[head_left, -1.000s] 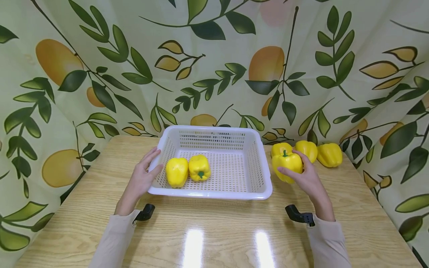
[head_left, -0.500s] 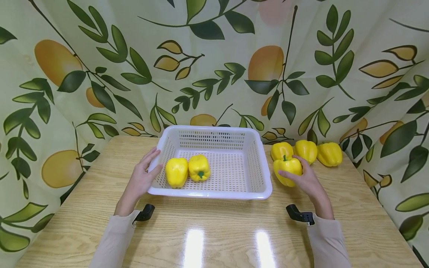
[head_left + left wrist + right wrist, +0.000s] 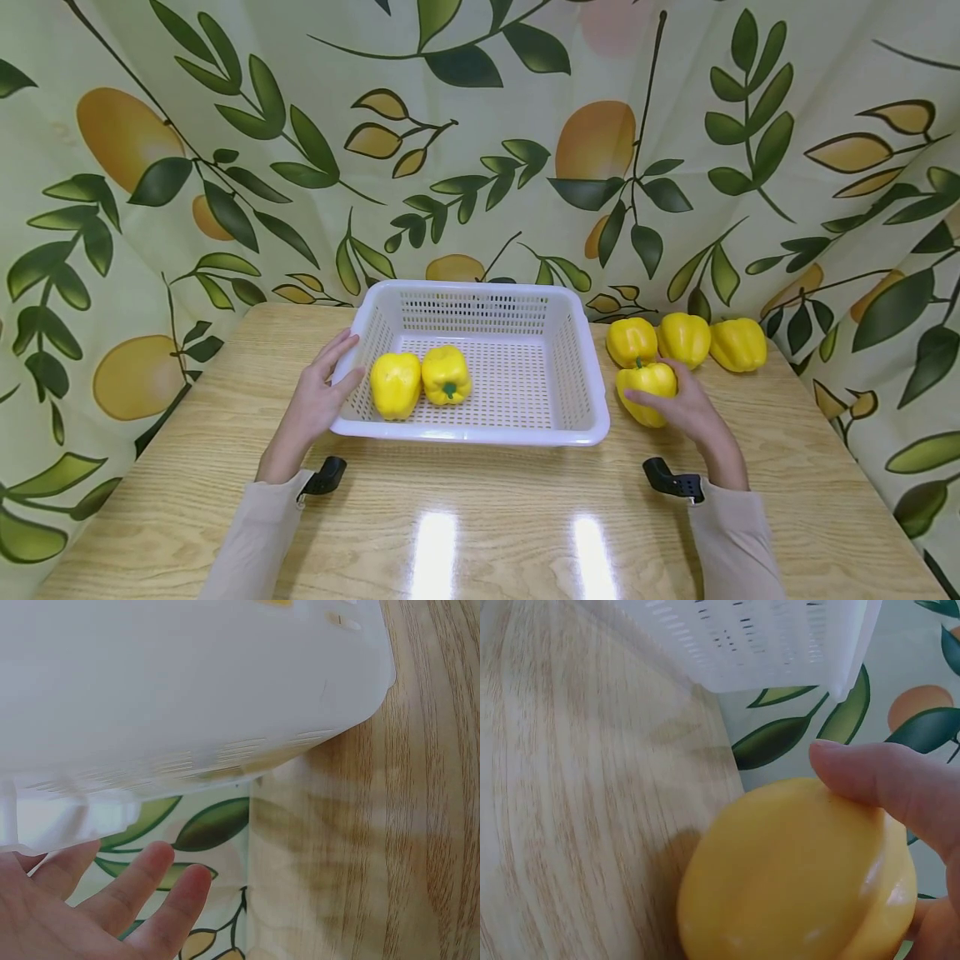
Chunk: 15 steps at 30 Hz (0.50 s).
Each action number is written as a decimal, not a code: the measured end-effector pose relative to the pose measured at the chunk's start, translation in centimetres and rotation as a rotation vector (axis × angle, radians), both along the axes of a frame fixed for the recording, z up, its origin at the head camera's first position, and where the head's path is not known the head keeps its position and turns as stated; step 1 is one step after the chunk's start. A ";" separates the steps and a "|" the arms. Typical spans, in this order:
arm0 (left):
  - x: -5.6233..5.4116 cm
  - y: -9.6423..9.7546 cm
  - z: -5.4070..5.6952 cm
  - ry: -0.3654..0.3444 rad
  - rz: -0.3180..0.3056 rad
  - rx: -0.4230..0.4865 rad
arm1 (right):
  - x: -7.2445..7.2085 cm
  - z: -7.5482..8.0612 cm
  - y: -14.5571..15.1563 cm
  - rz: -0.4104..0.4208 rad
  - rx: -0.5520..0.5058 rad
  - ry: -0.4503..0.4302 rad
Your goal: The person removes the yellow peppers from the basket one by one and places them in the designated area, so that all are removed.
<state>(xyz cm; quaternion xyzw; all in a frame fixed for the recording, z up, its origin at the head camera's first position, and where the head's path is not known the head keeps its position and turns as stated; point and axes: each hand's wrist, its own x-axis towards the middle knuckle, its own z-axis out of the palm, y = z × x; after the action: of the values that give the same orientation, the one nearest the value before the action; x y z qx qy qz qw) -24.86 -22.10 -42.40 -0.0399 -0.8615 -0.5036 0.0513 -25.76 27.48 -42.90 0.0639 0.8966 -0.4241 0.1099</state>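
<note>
A white plastic basket (image 3: 471, 435) with perforated walls stands on the wooden table. Inside its left part lie two yellow bell peppers, the left one (image 3: 395, 386) beside another (image 3: 446, 375) whose green stem faces forward. My left hand (image 3: 318, 400) holds the basket's left rim, thumb over the edge; in the left wrist view several fingers (image 3: 176, 911) extend apart below it. To the basket's right, my right hand (image 3: 686, 404) grips a yellow bell pepper (image 3: 645, 390), stem up. The right wrist view shows the thumb pressing this pepper (image 3: 787, 877); whether it touches the table is unclear.
Behind the gripped pepper, three more yellow bell peppers stand in a row: the left (image 3: 631, 341), the middle (image 3: 684, 339) and the right (image 3: 738, 344). A leaf-and-fruit patterned curtain (image 3: 480, 108) hangs along the table's back and sides. Light reflects off the table (image 3: 510, 517) in front.
My right hand has brought the gripped pepper slightly down and nearer, uncovering more of the left pepper behind it. The left hand and the basket stay put.
</note>
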 end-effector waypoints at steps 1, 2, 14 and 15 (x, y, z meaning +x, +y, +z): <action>0.0 0.0 0.0 -0.001 0.000 -0.001 | 0.0 -0.1 0.0 0.002 0.006 -0.004; 0.0 0.0 0.0 -0.002 0.000 -0.002 | 0.0 -0.1 0.1 0.004 0.011 -0.009; 0.1 0.0 0.2 -0.023 -0.003 -0.009 | -0.1 -0.6 0.0 -0.033 0.044 -0.056; 0.1 0.0 0.3 -0.024 -0.003 -0.009 | -0.1 -0.6 0.0 -0.034 0.042 -0.056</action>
<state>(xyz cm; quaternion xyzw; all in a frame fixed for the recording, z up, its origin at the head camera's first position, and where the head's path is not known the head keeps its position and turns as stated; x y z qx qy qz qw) -24.72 -22.09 -42.13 -0.0352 -0.8642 -0.5002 0.0402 -25.82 27.49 -43.50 0.0932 0.9008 -0.4049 0.1261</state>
